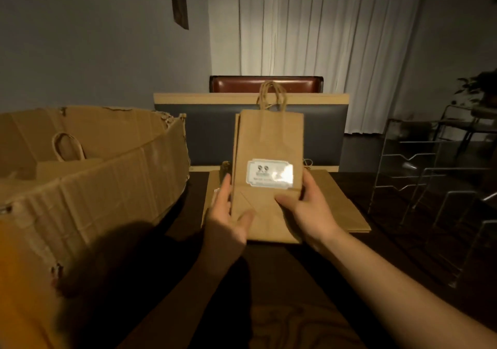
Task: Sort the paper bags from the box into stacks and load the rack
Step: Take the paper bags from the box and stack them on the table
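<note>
Now two hands, left hand [227,215] and right hand [306,208], on one labelled bag [266,144].

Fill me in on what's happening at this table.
A person is sorting paper bags. Both hands, left hand and right hand, hold a small labelled bag above larger flat bags on the table. The cardboard box at left has at least one bag inside; the wire rack at right looks unloaded.

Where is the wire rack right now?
In the head view, the wire rack stands at the right edge of the table, right of the flat bag stack and the right hand.
</note>
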The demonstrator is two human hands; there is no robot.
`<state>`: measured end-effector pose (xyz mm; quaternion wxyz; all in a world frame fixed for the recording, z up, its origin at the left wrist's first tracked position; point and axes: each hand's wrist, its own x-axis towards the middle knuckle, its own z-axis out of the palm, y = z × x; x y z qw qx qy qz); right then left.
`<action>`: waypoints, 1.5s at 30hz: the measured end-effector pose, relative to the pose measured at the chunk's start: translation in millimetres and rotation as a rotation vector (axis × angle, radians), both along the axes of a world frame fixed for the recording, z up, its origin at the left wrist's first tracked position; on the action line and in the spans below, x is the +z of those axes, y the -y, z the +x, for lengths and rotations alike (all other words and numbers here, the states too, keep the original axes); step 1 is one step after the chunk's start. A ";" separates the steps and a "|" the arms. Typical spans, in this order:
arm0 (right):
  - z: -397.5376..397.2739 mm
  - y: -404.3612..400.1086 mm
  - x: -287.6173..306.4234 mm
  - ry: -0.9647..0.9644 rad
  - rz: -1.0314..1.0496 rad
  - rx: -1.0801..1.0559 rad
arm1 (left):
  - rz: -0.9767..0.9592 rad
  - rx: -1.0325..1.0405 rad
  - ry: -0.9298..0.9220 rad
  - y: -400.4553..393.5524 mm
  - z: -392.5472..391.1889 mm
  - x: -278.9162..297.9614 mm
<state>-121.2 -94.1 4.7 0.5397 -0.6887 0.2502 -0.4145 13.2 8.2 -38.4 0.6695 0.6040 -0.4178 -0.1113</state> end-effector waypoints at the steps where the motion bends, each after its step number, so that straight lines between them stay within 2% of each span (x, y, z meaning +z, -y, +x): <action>1: 18.2 5.4 11.6 -0.021 -0.019 0.008 | 0.020 0.099 0.028 5.5 13.8 8.5; 4: 80.0 27.3 15.2 -0.248 0.022 -0.033 | 0.337 0.308 0.196 19.3 56.2 22.7; 6: 114.2 37.9 -10.1 -0.511 0.029 -0.053 | 0.642 0.298 0.210 21.5 70.2 17.0; 7: 123.4 40.4 -27.2 -0.638 0.019 -0.065 | 0.750 0.267 0.187 20.7 71.2 11.1; 8: 126.4 37.8 -35.4 -0.686 0.023 -0.069 | 0.783 0.225 0.150 21.8 73.9 6.9; 10: 122.7 28.6 -38.8 -0.639 0.044 -0.061 | 0.668 0.156 -0.042 25.5 81.0 4.9; 14: 111.1 22.4 -38.6 -0.518 0.149 -0.047 | 0.478 0.121 -0.634 25.1 99.2 22.3; 16: 102.6 17.5 -38.9 -0.442 0.221 -0.028 | 0.506 0.078 -0.738 17.6 93.0 31.8; 20: 89.7 10.9 -44.4 -0.319 0.292 0.008 | 0.563 -0.036 -0.601 18.3 87.0 30.6; 25: 76.3 20.7 -23.4 -0.147 0.538 0.062 | 0.239 -0.079 -0.395 11.5 66.9 23.6; 26: 75.0 23.2 -17.5 -0.095 0.539 0.092 | 0.188 -0.100 -0.332 8.8 63.4 23.3; 28: 72.0 21.9 -8.3 -0.050 0.381 0.074 | 0.140 -0.126 -0.222 5.9 60.6 21.5; 30: 70.5 12.8 -10.4 -0.063 0.209 0.010 | 0.140 -0.125 -0.170 2.2 54.3 20.5; 32: 70.3 5.8 -26.4 -0.084 0.141 0.002 | 0.262 -0.049 -0.098 0.1 45.6 13.7; 35: 71.1 2.1 -45.3 -0.105 0.157 0.045 | 0.454 0.129 -0.079 -3.5 38.4 4.0; 38: 79.9 4.1 -46.8 -0.094 0.165 0.008 | 0.397 0.090 -0.105 2.3 54.1 -3.7; 41: 95.3 12.4 -41.2 -0.247 0.160 0.019 | 0.381 0.086 -0.192 5.6 61.3 0.2; 45: 121.5 33.4 -20.4 -0.445 0.192 -0.009 | 0.445 0.139 -0.191 27.8 91.3 10.5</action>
